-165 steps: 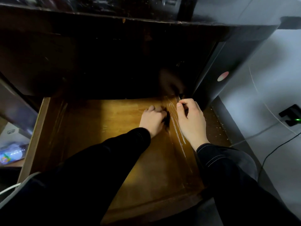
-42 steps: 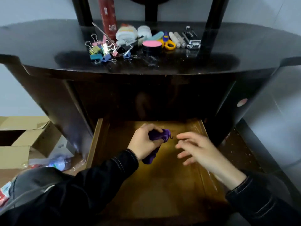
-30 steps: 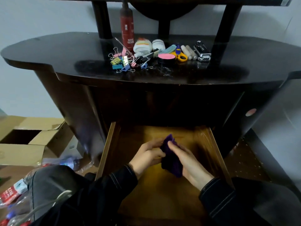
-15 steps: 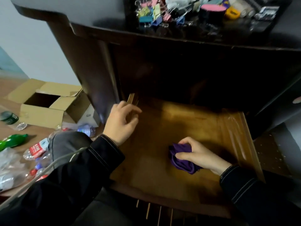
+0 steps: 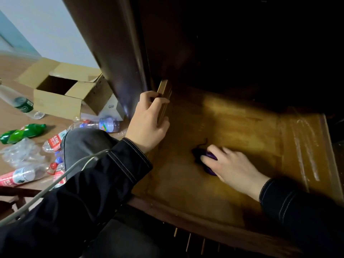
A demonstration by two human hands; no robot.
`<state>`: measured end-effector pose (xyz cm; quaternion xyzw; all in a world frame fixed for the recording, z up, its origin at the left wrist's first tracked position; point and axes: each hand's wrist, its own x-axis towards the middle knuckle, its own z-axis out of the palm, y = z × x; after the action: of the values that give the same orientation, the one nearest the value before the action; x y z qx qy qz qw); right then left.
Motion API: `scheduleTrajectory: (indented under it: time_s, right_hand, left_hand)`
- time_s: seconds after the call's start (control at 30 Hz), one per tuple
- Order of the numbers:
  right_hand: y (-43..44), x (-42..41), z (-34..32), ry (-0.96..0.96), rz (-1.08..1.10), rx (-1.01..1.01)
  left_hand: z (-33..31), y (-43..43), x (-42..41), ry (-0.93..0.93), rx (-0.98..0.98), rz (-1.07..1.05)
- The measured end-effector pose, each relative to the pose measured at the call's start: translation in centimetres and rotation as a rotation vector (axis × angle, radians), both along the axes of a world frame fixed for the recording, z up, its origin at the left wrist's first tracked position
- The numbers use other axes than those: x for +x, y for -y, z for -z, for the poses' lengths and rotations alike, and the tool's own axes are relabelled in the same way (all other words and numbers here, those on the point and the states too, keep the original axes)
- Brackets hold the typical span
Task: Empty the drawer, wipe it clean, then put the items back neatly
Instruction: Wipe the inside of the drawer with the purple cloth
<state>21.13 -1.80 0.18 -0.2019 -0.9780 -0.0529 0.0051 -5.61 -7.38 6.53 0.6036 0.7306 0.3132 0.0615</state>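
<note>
A lived-in room in a home: a dark wooden cabinet (image 5: 119, 53) with a pulled-out honey-brown wooden drawer (image 5: 232, 127) stands on a wood-look floor (image 5: 11, 116) by a pale wall (image 5: 46, 25). On the floor lie an open brown cardboard box (image 5: 61, 101) and scattered plastic bottles (image 5: 108, 124).

Cloth (image 5: 211, 156) switched hands
Now pressed under the right hand (image 5: 232, 169) fingers; left hand (image 5: 147, 123) fingers have curled over the drawer wall (image 5: 164, 87).
</note>
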Motion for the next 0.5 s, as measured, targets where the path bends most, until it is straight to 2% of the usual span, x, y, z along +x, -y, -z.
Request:
scheduleTrajectory:
  time_s: [0.13, 0.27, 0.33, 0.37, 0.43, 0.5]
  right_hand:
    - [0.5, 0.1, 0.3, 0.046, 0.05, -0.003]
    - [0.0, -1.2, -0.8, 0.058, 0.163, -0.247]
    - [0.0, -2.9, -2.0, 0.02, 0.272, -0.517]
    - [0.3, -3.8, -2.4, -0.032, 0.302, -0.717]
    - [1.5, -5.4, -2.8, -0.125, 0.272, -1.102]
    - [3.1, -6.5, -2.8, -0.116, 0.199, -1.308]
  left_hand:
    - [-0.1, 0.1, 0.1, -0.018, -0.004, 0.002]
    - [-0.1, 0.1, 0.0, -0.046, -0.02, -0.009]
    - [0.0, 0.1, 0.0, -0.052, -0.014, -0.01]
    - [0.1, 0.0, 0.0, -0.054, -0.012, -0.009]
    - [0.3, 0.0, -0.1, -0.052, -0.002, -0.008]
    - [0.4, 0.0, -0.2, -0.049, 0.009, -0.009]
